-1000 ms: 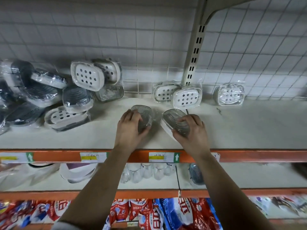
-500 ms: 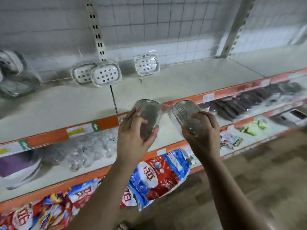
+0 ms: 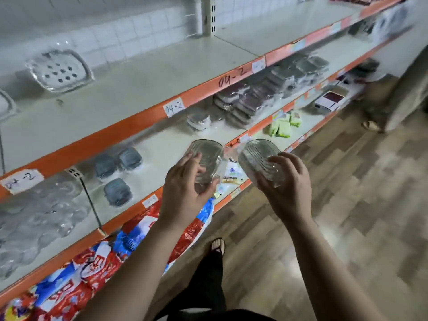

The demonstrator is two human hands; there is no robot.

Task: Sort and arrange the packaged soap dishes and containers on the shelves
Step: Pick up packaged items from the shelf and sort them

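Lower now: ribbed clear oval dish [image 3: 208,149] in left hand [image 3: 183,195], twin [image 3: 257,151] in right hand [image 3: 289,193], fingers [image 3: 287,162] curled.

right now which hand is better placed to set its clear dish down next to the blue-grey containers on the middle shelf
Left, probably. The left hand holds its clear dish at the middle shelf, nearer the blue-grey containers. The right hand holds the second dish farther out, by the aisle.
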